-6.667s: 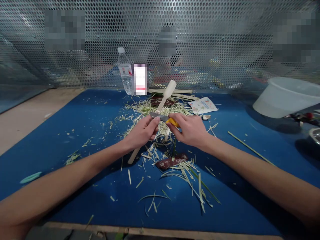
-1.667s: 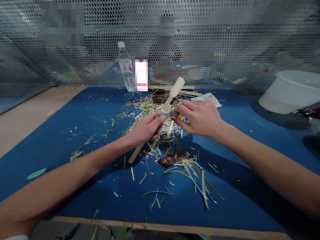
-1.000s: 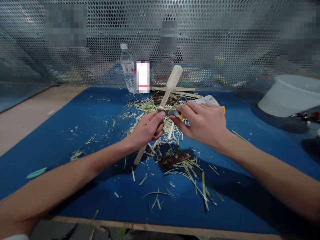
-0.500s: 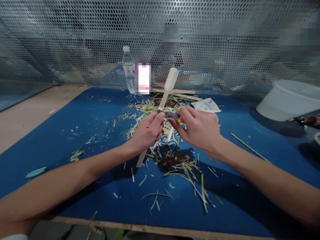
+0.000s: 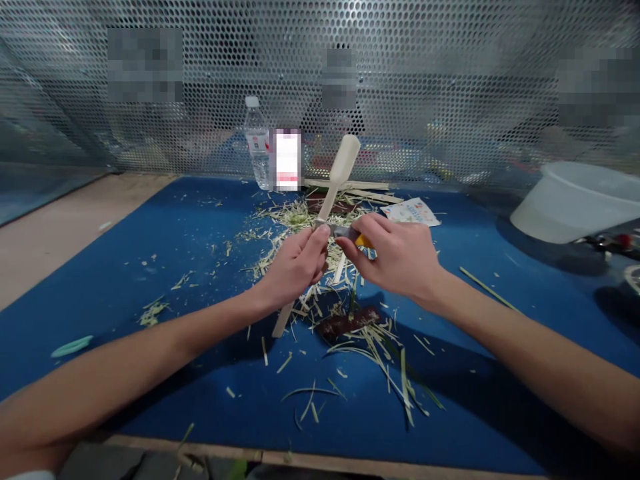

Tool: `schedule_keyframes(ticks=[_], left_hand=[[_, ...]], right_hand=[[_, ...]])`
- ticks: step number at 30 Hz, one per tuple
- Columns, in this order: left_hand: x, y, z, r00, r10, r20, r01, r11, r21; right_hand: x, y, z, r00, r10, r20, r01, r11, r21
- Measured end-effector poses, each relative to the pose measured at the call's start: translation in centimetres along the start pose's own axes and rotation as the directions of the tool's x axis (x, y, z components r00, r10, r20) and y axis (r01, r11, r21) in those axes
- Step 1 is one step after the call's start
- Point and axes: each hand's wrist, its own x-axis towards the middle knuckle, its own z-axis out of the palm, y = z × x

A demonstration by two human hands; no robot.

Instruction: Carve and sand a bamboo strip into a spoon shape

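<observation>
My left hand is closed round the shaft of a pale wooden spoon-shaped stick, whose broad end points up and away while its thin end reaches down to the blue mat. My right hand is closed on a small knife with a yellow handle; its grey blade lies across the stick just above my left thumb. Both hands are held close together above a heap of pale and green shavings.
A blue mat covers the table, strewn with shavings and long green strips. A dark brown piece lies below the hands. A water bottle, a printed card, a white tub and a perforated metal screen stand behind.
The stick's broad end has swung a little and the knife blade has stayed against the shaft; both hands keep their grip in nearly the same spot.
</observation>
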Motion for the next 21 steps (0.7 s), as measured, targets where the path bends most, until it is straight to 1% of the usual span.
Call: schedule_keyframes(ticks=[5, 11, 16, 21], left_hand=[[-0.22, 0.02, 0.07, 1.000, 0.019, -0.014, -0.019, 1.000, 0.023], [-0.22, -0.03, -0.01, 1.000, -0.003, -0.005, 0.003, 1.000, 0.013], [-0.05, -0.32, 0.01, 1.000, 0.012, 0.000, -0.012, 1.000, 0.000], [0.19, -0.60, 0.02, 0.999, 0.032, -0.026, -0.030, 0.998, 0.055]], right_hand=[[0.09, -0.07, -0.22, 0.999, -0.033, -0.011, 0.033, 0.999, 0.000], [-0.02, -0.03, -0.19, 0.999, -0.035, 0.006, 0.035, 0.999, -0.004], [-0.18, 0.08, 0.10, 0.998, -0.055, -0.005, 0.055, 0.997, -0.045], [-0.24, 0.05, 0.28, 0.998, -0.070, -0.008, 0.069, 0.993, -0.097]])
